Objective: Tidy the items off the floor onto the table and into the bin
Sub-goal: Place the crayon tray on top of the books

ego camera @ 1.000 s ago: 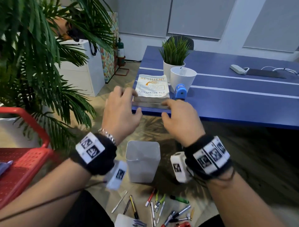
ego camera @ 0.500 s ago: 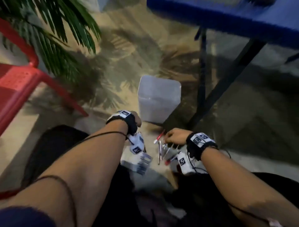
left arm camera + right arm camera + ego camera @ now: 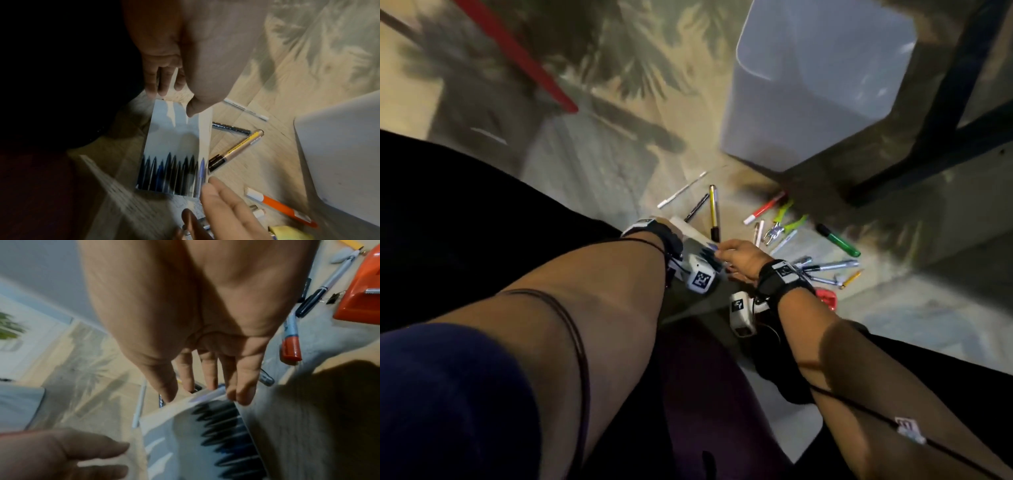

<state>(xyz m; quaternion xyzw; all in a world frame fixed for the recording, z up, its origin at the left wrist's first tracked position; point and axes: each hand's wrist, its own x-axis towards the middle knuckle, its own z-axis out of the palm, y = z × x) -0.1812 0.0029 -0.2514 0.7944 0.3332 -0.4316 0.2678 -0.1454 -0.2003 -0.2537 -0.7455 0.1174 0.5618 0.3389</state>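
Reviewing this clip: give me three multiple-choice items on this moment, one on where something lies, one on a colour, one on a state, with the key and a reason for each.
1. Where does the white bin stand?
A. on the floor beside the dark table leg
B. on the table
C. on the red chair

2. What colour is the marker lying farthest right among the scattered pens?
A. blue
B. green
C. yellow

3. What are the hands doing with the box of pens?
A. it lies untouched
B. left hand and right hand both reach to its ends
C. it is held over the bin

Key: 1 A, the bin's base meets the floor; 2 B, its body is green; 3 B, fingers sit at opposite ends.
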